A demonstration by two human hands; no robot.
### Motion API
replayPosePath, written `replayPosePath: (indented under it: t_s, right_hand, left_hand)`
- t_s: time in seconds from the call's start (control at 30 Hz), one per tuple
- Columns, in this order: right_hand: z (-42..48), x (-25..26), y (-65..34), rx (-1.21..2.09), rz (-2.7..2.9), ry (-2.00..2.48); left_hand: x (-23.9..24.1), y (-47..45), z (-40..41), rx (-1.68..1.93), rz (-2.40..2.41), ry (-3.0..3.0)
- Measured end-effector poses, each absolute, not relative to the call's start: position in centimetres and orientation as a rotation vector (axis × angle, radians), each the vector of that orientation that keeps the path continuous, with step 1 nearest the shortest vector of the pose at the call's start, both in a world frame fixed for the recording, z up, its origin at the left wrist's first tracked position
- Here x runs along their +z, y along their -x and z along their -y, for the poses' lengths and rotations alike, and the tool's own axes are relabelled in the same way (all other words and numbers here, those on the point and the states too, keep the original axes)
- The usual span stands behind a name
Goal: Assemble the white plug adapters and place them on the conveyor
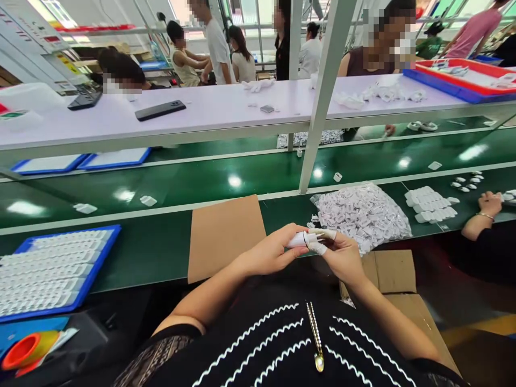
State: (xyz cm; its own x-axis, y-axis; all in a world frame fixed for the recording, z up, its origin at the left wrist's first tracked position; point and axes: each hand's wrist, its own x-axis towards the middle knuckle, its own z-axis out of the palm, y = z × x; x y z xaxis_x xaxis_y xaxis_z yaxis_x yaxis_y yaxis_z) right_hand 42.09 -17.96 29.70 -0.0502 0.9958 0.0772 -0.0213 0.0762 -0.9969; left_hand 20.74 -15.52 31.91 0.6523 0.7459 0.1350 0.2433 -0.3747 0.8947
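My left hand (276, 250) is closed round a white plastic plug housing (297, 240), thumb below and fingers above. My right hand (344, 257), with white covers on its thumb and forefinger, pinches the other end, where thin metal prongs seem to show. Both hands meet in front of my body, just over the bench's near edge. Close behind my right hand lies a clear bag (363, 212) heaped with small white plastic parts. A brown cardboard sheet (226, 236) lies flat on the bench to the left of my hands.
At left stands a blue tray (94, 263) with rows of white pieces. A green conveyor belt (226, 174) carries scattered white housings. A metal post (322, 102) rises ahead beside a shelf (217, 115). Right are stacked white housings (430, 204) and a co-worker's hand (489, 203).
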Motion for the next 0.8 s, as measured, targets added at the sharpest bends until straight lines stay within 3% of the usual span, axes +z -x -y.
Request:
replayPosePath:
  t_s: [0.33, 0.8]
  right_hand:
    - [19.2, 30.0, -41.7, 1.157, 1.363, 1.154]
    - [19.6, 29.6, -41.4, 0.811, 1.619, 1.101]
  left_hand:
    - [31.7, -19.9, 16.5, 0.545, -0.771, -2.157]
    - [30.6, -19.1, 16.2, 0.532, -0.697, -2.556]
